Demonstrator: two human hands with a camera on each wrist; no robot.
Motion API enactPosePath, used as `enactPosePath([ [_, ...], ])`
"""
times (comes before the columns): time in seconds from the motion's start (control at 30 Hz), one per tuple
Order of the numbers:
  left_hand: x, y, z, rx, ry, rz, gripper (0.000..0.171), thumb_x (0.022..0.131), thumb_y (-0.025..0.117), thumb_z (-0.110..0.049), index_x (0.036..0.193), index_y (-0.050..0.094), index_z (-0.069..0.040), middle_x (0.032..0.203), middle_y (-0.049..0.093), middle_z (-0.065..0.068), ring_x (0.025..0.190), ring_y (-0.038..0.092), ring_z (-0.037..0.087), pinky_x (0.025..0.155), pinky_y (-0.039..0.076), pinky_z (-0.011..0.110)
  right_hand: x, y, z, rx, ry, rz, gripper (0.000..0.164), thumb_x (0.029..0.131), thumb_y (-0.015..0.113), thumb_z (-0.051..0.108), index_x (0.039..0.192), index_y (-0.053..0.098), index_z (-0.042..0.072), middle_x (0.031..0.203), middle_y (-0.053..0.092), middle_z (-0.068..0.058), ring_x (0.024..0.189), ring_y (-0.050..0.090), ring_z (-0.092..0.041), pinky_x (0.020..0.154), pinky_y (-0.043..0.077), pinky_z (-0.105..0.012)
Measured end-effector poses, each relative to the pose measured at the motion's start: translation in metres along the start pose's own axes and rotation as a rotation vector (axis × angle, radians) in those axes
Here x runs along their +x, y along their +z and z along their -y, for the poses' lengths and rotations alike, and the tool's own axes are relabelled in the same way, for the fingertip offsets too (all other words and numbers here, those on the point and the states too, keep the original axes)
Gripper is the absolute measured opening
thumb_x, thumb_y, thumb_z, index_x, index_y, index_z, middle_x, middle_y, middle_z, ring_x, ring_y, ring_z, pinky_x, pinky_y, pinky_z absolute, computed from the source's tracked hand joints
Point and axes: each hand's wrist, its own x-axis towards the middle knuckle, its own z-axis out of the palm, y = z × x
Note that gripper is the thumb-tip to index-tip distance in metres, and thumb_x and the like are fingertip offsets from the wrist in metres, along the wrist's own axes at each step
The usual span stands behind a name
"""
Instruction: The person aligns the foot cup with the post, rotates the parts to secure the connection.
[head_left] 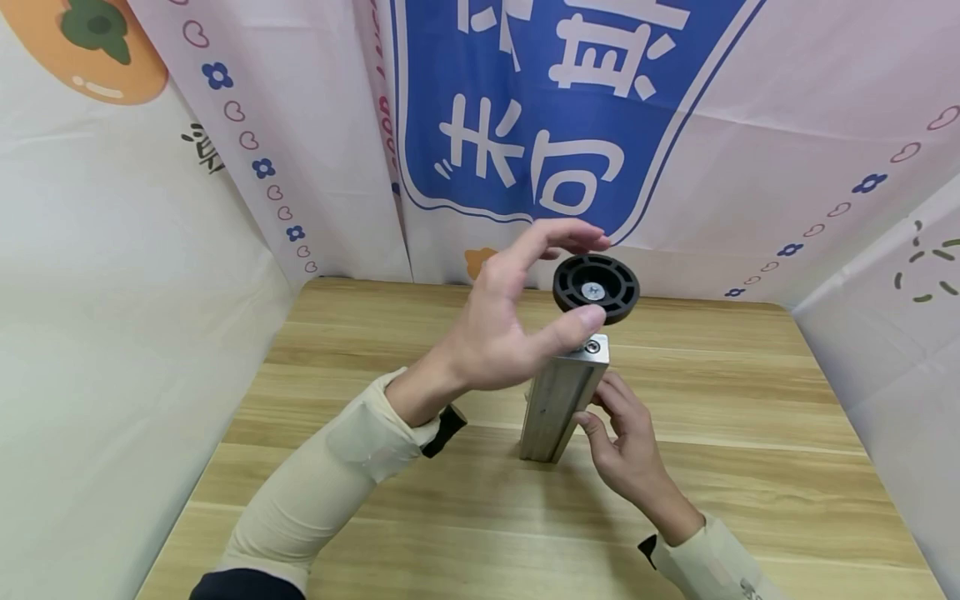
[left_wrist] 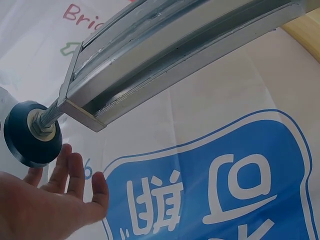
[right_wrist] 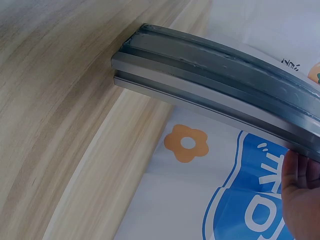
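Note:
An aluminium profile (head_left: 561, 408) stands upright on the wooden table, with an end plate and a bolt head on its top. Above that plate a round black leveling foot (head_left: 596, 289) sits on a threaded rod (left_wrist: 50, 114), a screw showing in its centre. My left hand (head_left: 504, 325) reaches around the foot from the left, fingers spread loosely behind it and the thumb over its near rim. In the left wrist view those fingers lie apart beside the foot. Lower down, my right hand (head_left: 626, 446) holds the profile's right side between thumb and fingers.
The wooden table (head_left: 750, 467) runs back to a printed cloth (head_left: 750, 167) with a blue sign and white characters. Pale cloth walls (head_left: 135, 292) flank it on both sides. A black strap piece (head_left: 445, 431) shows at my left cuff.

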Motion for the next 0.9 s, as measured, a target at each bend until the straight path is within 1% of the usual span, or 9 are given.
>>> enactPosePath([
  [0.13, 0.0005, 0.0006, 0.0004, 0.033, -0.035, -0.052, 0.061, 0.083, 0.076, -0.027, 0.135, 0.058, -0.001, 0.127, 0.07, 0.011, 0.122, 0.06, 0.015, 0.106, 0.044, 0.036, -0.001, 0.0, -0.0006, -0.002, 0.003, 0.0, 0.046, 0.087, 0.065, -0.023, 0.13, 0.065, -0.007, 0.127, 0.063, -0.001, 0.114, 0.064, -0.006, 0.099, 0.055, -0.019],
  [0.23, 0.0011, 0.0007, 0.0007, 0.046, -0.043, -0.08, 0.066, 0.078, 0.084, -0.024, 0.134, 0.059, -0.002, 0.123, 0.071, 0.01, 0.117, 0.061, 0.015, 0.103, 0.045, 0.035, -0.0015, 0.0002, -0.0011, -0.003, 0.001, 0.001, 0.046, 0.088, 0.065, -0.023, 0.131, 0.065, -0.007, 0.127, 0.063, -0.001, 0.115, 0.064, -0.006, 0.1, 0.055, -0.019],
  [0.37, 0.0011, 0.0011, 0.0003, 0.072, -0.049, -0.082, 0.075, 0.072, 0.094, -0.022, 0.135, 0.059, -0.003, 0.122, 0.07, 0.008, 0.113, 0.061, 0.014, 0.103, 0.045, 0.035, -0.0015, 0.0004, -0.0025, 0.002, -0.025, 0.0, 0.046, 0.088, 0.065, -0.023, 0.131, 0.065, -0.007, 0.127, 0.063, -0.002, 0.116, 0.064, -0.006, 0.101, 0.055, -0.019],
  [0.47, 0.0009, 0.0015, 0.0, 0.09, -0.059, -0.078, 0.08, 0.069, 0.097, -0.023, 0.136, 0.058, -0.003, 0.124, 0.069, 0.007, 0.113, 0.061, 0.013, 0.103, 0.045, 0.035, -0.0013, 0.0001, -0.0031, 0.005, -0.035, 0.0, 0.047, 0.087, 0.065, -0.023, 0.132, 0.065, -0.007, 0.127, 0.063, -0.003, 0.116, 0.064, -0.006, 0.101, 0.055, -0.02],
  [0.6, 0.0009, 0.0018, 0.0007, 0.09, -0.064, -0.08, 0.079, 0.07, 0.097, -0.022, 0.135, 0.058, -0.002, 0.125, 0.069, 0.008, 0.112, 0.061, 0.014, 0.103, 0.046, 0.034, -0.0013, -0.0002, -0.0032, 0.006, -0.033, -0.002, 0.047, 0.087, 0.065, -0.023, 0.131, 0.065, -0.007, 0.126, 0.063, -0.003, 0.115, 0.064, -0.006, 0.1, 0.055, -0.019],
  [0.77, 0.0005, 0.0014, 0.0022, 0.052, -0.048, -0.075, 0.071, 0.075, 0.092, -0.019, 0.135, 0.059, -0.001, 0.125, 0.07, 0.011, 0.115, 0.062, 0.015, 0.104, 0.047, 0.034, -0.0015, -0.0006, -0.0028, 0.003, -0.02, -0.003, 0.047, 0.087, 0.065, -0.024, 0.13, 0.065, -0.007, 0.126, 0.063, -0.003, 0.114, 0.064, -0.005, 0.099, 0.055, -0.019],
  [0.9, -0.0003, 0.0006, 0.0035, -0.01, -0.026, -0.039, 0.063, 0.081, 0.082, -0.019, 0.136, 0.057, 0.001, 0.127, 0.07, 0.014, 0.122, 0.063, 0.018, 0.112, 0.044, 0.036, -0.0013, -0.0008, -0.0018, -0.003, -0.003, -0.003, 0.046, 0.087, 0.065, -0.023, 0.13, 0.065, -0.007, 0.126, 0.063, -0.003, 0.114, 0.064, -0.006, 0.099, 0.055, -0.019],
])
